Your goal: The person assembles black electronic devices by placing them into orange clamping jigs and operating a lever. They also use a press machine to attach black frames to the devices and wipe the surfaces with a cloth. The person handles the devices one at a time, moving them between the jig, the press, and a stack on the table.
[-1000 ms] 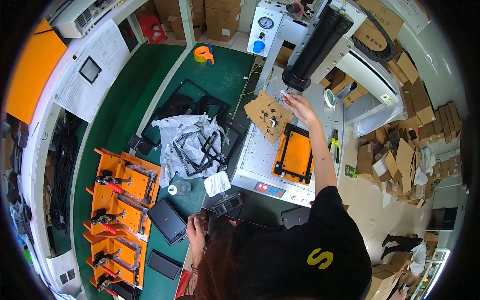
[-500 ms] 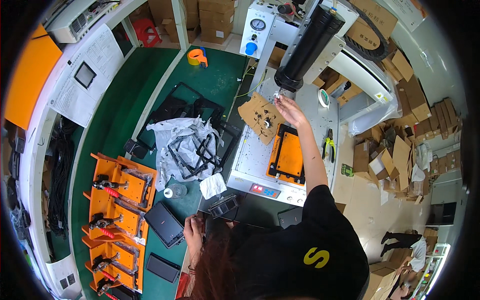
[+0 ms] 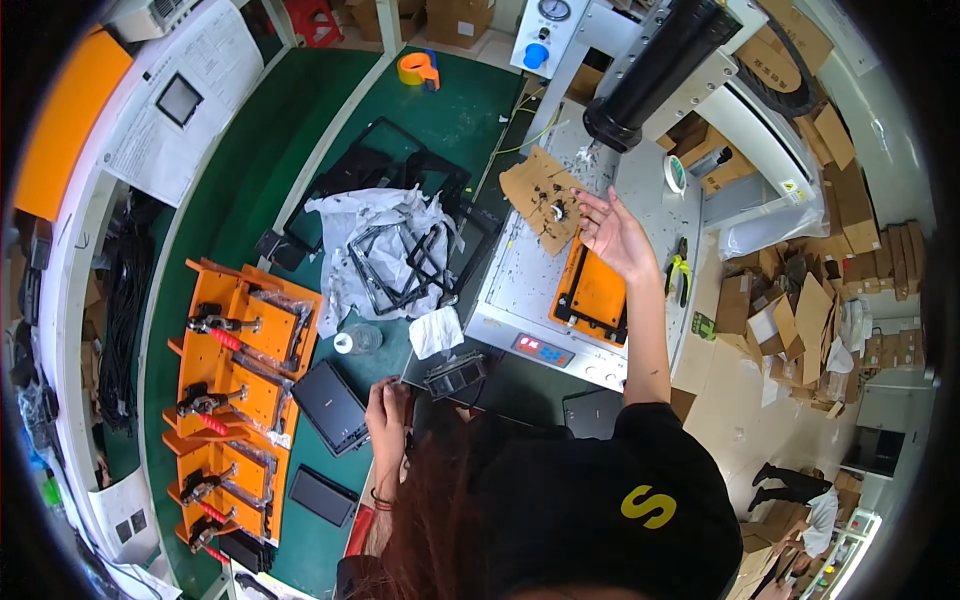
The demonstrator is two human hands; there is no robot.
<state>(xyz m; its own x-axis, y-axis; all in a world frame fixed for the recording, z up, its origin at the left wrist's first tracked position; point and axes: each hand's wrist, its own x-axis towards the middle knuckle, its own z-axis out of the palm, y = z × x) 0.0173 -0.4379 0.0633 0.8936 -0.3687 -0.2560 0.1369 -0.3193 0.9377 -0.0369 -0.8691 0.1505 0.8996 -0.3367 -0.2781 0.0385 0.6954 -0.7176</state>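
Observation:
My right hand [image 3: 618, 236] is over the machine's base, palm turned up and fingers stretched apart, with nothing visible in it. Its fingertips reach the right edge of a brown cardboard piece [image 3: 527, 190] bearing small dark scraps and a white bit. Under the wrist lies an orange fixture plate [image 3: 592, 287] with a black frame around it. Above the hand is the black cylinder [image 3: 655, 80] of the press. My left hand [image 3: 386, 410] rests at the green table's edge, fingers loosely bent and seemingly holding nothing. Beside it lies a black flat device [image 3: 331, 408].
Black frames [image 3: 400, 268] lie on crumpled white wrapping [image 3: 338, 225]. Orange clamp fixtures [image 3: 225, 375] line the left side. A bottle [image 3: 358, 340], a white cloth [image 3: 435, 332] and pliers [image 3: 679, 273] lie around. Cardboard boxes [image 3: 790, 310] crowd the right; a person [image 3: 820, 515] is far off.
My right hand has come down from the tip of the press cylinder to the cardboard, and its fingers have spread. My left hand stays by the table edge. The view has shifted slightly.

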